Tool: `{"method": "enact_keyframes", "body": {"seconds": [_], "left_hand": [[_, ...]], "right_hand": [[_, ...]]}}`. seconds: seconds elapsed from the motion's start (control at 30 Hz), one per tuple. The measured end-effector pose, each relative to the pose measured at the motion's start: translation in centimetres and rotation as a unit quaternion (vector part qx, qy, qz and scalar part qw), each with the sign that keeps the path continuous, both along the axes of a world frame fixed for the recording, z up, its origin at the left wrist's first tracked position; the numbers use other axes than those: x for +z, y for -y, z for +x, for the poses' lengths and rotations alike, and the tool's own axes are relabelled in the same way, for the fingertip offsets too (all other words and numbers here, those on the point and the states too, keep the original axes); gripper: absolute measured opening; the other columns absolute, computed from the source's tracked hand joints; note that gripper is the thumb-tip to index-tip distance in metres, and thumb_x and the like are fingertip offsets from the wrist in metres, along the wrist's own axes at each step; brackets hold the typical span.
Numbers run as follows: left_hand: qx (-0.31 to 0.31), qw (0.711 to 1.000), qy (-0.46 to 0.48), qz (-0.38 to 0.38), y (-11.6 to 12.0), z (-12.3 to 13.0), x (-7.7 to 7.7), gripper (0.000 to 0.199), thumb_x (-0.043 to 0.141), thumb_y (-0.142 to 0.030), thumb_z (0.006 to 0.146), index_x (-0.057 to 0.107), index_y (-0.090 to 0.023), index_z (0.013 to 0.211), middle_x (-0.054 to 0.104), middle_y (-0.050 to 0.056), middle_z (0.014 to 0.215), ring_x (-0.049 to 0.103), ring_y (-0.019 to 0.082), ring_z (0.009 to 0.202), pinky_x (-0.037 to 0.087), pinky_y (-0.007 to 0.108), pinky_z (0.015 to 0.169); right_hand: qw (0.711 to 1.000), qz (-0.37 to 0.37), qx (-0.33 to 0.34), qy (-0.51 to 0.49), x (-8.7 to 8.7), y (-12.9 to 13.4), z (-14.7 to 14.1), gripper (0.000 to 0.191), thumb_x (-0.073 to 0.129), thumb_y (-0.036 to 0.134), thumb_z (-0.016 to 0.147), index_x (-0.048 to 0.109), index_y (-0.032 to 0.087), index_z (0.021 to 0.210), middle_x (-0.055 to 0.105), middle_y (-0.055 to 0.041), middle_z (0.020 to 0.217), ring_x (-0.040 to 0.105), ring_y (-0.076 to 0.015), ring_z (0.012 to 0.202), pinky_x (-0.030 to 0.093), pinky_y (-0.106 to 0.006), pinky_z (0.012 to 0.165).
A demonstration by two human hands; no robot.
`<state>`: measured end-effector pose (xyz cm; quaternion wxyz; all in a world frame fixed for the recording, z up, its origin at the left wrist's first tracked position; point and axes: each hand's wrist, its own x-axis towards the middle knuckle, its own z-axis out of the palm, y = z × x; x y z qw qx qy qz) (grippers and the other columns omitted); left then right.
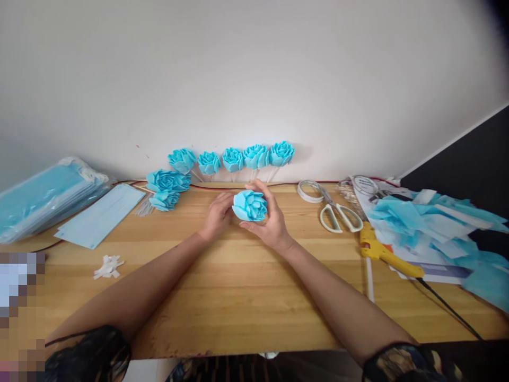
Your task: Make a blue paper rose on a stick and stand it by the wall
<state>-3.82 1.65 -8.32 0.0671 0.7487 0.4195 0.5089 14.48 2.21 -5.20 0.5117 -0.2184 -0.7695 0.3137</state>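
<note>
Above the middle of the table, a blue artificial flower (250, 206) with layered, crinkled petals is between my hands. My left hand (217, 217) is closed at its left side, fingers curled in behind the bloom; any stem in them is hidden. Thumb and fingers of my right hand (273, 222) curve round the right side of the bloom, touching its petals. Behind my hands, several similar blue flowers (233, 159) on pale stems lean against the wall. Further blue flowers (167, 181) lie in a pile to the left.
White-handled scissors (330, 207) lie by a tape roll (310, 192). A yellow glue gun (392, 257) with black cord rests right, near blue fabric scraps (433, 223). At left are blue sheets (103, 215), a plastic-wrapped pack (51, 196) and white strips (108, 266).
</note>
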Motion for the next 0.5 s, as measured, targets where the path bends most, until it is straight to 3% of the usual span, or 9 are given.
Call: {"method": "enact_keyframes", "body": {"seconds": [0.1,0.2,0.3,0.5], "left_hand": [[-0.002,1.0,0.018,-0.005,0.1,0.15,-0.02,0.014,0.055,-0.018,0.091,0.068,-0.019,0.088,0.071,0.008,0.088,0.065,0.023,0.085,0.051,0.034,0.079],[0.002,0.998,0.056,-0.024,0.34,0.28,0.07,0.019,0.058,-0.015,0.087,0.068,-0.019,0.102,0.073,0.009,0.102,0.067,0.023,0.093,0.052,0.033,0.082],[0.015,0.997,0.07,-0.042,0.59,0.34,0.22,0.026,0.06,-0.015,0.084,0.068,-0.019,0.109,0.073,0.008,0.105,0.067,0.023,0.095,0.053,0.032,0.083],[0.017,0.998,0.06,-0.026,0.71,0.18,0.45,0.013,0.059,-0.017,0.088,0.07,-0.017,0.094,0.073,0.007,0.096,0.067,0.021,0.092,0.053,0.031,0.084]], "right_hand": [[1.0,0.011,-0.007,-0.011,0.04,0.1,-0.01,0.073,0.078,0.056,0.079,0.048,0.027,0.139,0.062,-0.0116,0.138,0.058,-0.0299,0.131,0.047,-0.047,0.112],[0.999,0.027,-0.027,-0.007,-0.02,0.05,0.03,0.059,0.076,0.054,0.082,0.054,0.028,0.13,0.063,-0.0109,0.135,0.058,-0.0298,0.13,0.048,-0.047,0.111],[0.998,0.04,-0.038,-0.008,-0.14,-0.06,0.04,0.056,0.076,0.053,0.083,0.054,0.028,0.127,0.065,-0.0108,0.131,0.059,-0.0299,0.129,0.049,-0.047,0.109],[0.999,0.043,-0.006,0.007,0.21,0.07,0.21,0.062,0.072,0.061,0.082,0.054,0.027,0.131,0.064,-0.0114,0.133,0.055,-0.0317,0.134,0.045,-0.048,0.113]]}}
